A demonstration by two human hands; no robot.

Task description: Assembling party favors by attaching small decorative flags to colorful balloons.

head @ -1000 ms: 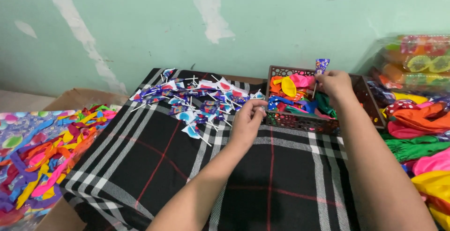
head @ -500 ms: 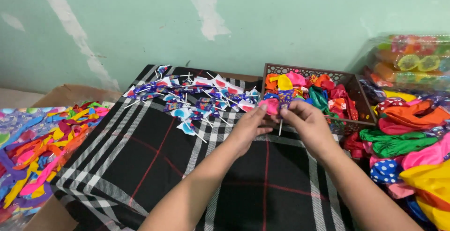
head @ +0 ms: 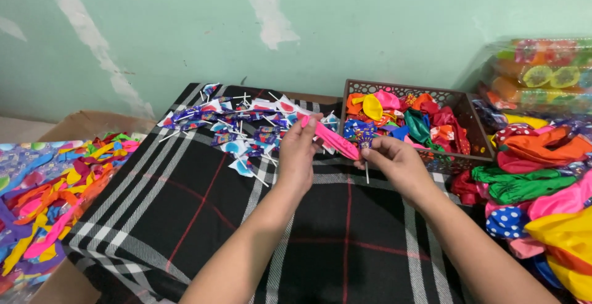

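Observation:
My left hand pinches one end of a pink uninflated balloon, which is stretched out towards the right. My right hand holds the balloon's other end together with a wrapped lollipop whose white stick points down. Both hands hover over a black plaid cloth. Behind them lies a pile of wrapped lollipops.
A brown lattice basket full of coloured balloons stands at the back right. More balloons and dotted fabric heap up on the right, with packaged goods behind. A cardboard box of colourful balloons sits at the left.
My right hand came back from the basket with a lollipop and met the left hand. The pink balloon is now stretched out between the two hands.

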